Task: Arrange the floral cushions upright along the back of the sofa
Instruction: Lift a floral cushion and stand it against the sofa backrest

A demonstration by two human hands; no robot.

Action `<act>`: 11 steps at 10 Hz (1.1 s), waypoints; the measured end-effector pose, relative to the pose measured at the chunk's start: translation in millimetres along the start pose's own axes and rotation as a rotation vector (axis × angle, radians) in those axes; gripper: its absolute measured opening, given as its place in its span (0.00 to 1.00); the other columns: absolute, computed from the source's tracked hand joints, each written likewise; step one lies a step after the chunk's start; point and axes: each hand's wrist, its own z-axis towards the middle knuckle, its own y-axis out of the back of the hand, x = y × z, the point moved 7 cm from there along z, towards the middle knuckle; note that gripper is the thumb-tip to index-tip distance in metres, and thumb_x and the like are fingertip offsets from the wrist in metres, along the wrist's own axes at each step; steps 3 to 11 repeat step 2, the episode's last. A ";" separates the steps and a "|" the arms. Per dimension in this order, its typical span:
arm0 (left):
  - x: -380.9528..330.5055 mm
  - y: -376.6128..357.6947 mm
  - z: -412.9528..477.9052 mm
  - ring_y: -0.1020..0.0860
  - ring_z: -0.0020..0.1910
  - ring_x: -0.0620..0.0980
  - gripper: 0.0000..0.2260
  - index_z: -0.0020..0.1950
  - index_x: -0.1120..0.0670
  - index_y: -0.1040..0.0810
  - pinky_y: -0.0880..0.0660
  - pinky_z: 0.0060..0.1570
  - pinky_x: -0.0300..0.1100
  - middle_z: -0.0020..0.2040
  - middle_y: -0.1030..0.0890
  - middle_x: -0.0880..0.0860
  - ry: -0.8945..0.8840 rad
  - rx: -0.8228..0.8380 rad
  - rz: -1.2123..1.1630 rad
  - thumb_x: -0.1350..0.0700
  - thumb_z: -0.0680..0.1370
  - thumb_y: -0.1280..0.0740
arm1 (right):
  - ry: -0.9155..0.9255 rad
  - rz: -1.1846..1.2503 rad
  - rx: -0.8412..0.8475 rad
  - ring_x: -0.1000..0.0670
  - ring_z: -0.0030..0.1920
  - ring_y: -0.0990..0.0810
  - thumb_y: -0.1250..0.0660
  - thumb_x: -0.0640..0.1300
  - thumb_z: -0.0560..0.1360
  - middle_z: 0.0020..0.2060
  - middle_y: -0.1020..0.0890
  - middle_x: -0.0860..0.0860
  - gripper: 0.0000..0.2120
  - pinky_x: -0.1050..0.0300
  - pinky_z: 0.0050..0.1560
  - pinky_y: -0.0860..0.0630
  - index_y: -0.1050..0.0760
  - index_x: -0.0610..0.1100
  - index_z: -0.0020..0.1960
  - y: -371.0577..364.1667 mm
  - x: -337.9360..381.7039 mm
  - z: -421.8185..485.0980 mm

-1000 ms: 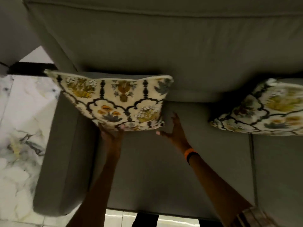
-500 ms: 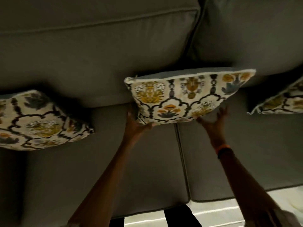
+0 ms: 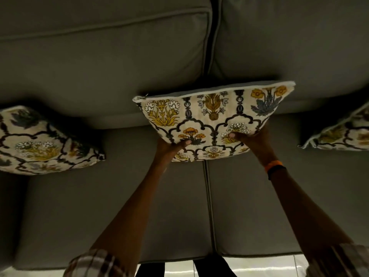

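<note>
Head view shows the left hand [image 3: 169, 148] and right hand [image 3: 252, 136] both squeezing the middle cushion [image 3: 213, 120] by its bottom edge (soft, light, squishy, I think), leaning on the sofa back [image 3: 103, 62]

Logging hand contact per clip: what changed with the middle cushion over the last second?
Both hands closed on the middle floral cushion: the left hand and right hand, open-fingered at its lower edge half a second ago, now pinch it with thumbs on the front. Its place against the sofa back is unchanged since then; the left cushion and right cushion stayed put.
</note>
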 end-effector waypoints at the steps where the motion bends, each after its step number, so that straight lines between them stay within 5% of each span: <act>1: -1.9 10.2 -1.2 0.22 0.62 0.30 0.36 0.72 0.53 0.32 0.22 0.63 0.34 0.66 0.22 0.47 0.029 -0.048 -0.025 0.69 0.69 0.21 | -0.021 -0.018 0.019 0.43 0.73 0.18 0.16 0.30 0.68 0.72 0.18 0.42 0.40 0.43 0.71 0.19 0.27 0.39 0.77 -8.0 -0.4 5.8; 2: -10.6 30.4 -24.0 0.26 0.73 0.46 0.48 0.79 0.54 0.38 0.23 0.62 0.32 0.74 0.26 0.52 0.079 -0.134 -0.142 0.53 0.65 0.16 | -0.082 -0.133 0.000 0.40 0.76 0.24 0.18 0.29 0.70 0.78 0.26 0.38 0.47 0.40 0.73 0.21 0.35 0.41 0.83 -5.4 -25.3 -43.3; 11: -10.6 30.4 -24.0 0.26 0.73 0.46 0.48 0.79 0.54 0.38 0.23 0.62 0.32 0.74 0.26 0.52 0.079 -0.134 -0.142 0.53 0.65 0.16 | -0.082 -0.133 0.000 0.40 0.76 0.24 0.18 0.29 0.70 0.78 0.26 0.38 0.47 0.40 0.73 0.21 0.35 0.41 0.83 -5.4 -25.3 -43.3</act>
